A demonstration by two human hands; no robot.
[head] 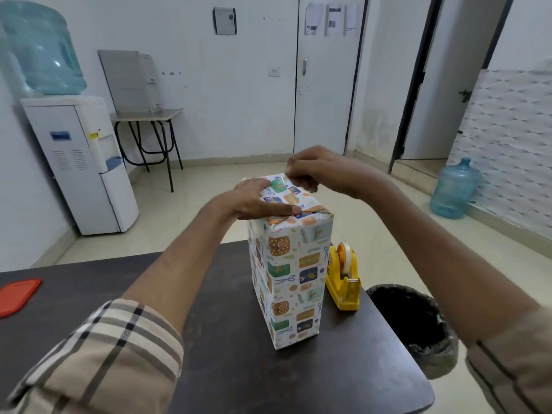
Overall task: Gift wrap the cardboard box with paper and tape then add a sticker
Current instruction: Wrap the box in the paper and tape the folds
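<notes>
Your left hand [254, 201] presses flat, fingers straight, on the wrapped box [294, 279] top; your right hand [310, 171], at 12 o'clock, pinches clear tape [282, 176]; tape dispenser [343, 276] at 3 o'clock.

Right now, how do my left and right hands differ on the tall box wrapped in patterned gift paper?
The left hand lies flat, straight fingers pressing the fold on the wrapped box; the right hand is curled, apparently pinching a clear tape strip. The left hand reaches the top's near edge, the right hand its far edge. Both work on the box's top.
</notes>
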